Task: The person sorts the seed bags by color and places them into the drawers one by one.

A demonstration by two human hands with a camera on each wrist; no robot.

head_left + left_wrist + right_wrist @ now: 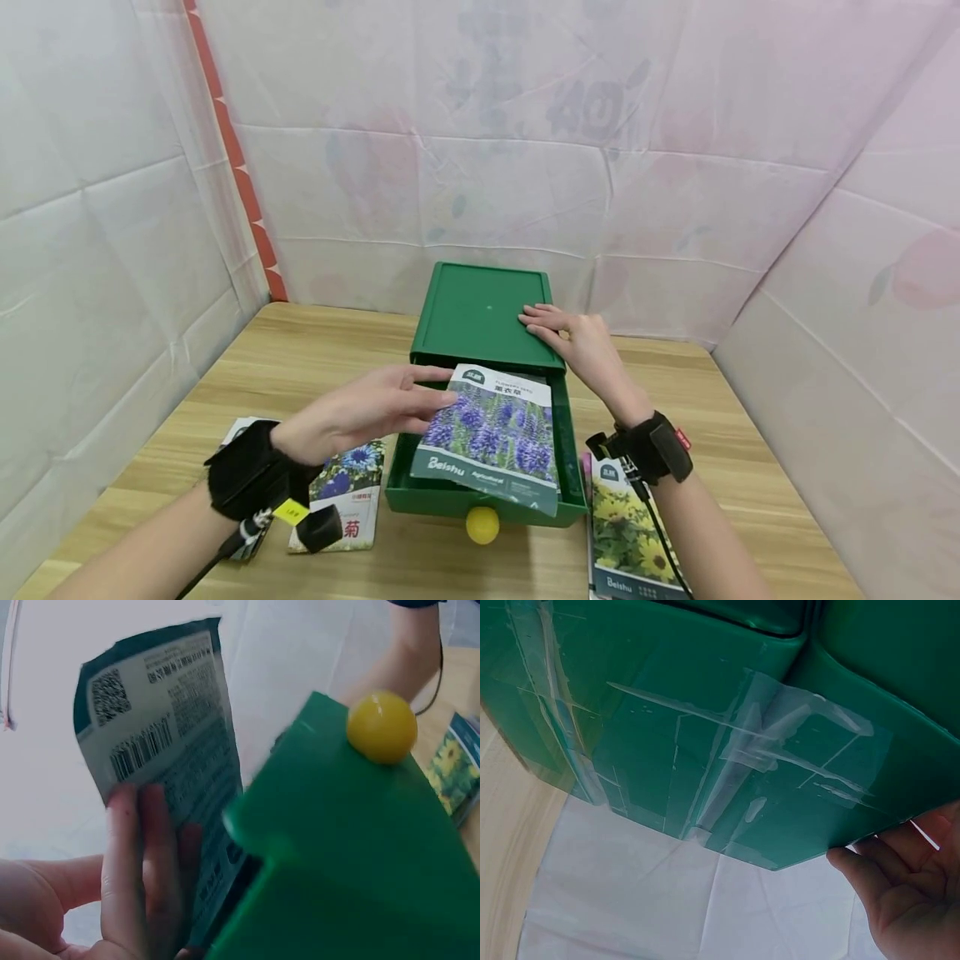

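My left hand (360,412) pinches the lavender seed packet (491,437) by its left edge, fingers (139,862) flat against the printed back and thumb on the picture side, so the packet hangs out to the right of that hand, directly over the open drawer (572,433). The packet's long axis runs away from me, roughly in line with the drawer, its near end over the drawer's front wall and its far end tucked close under the lip of the green box (480,315). My right hand (573,342) lies beyond and to the right of the packet, spread with the fingers straight, resting on the right edge of the box lid and holding nothing. So the left hand is the one on the packet, and the drawer sits just below it. A yellow knob (482,525) sticks out of the drawer front toward me. On the surface (315,358) below my left wrist lies a blue-flower packet (348,492), and by my right forearm a yellow-flower packet (626,533).
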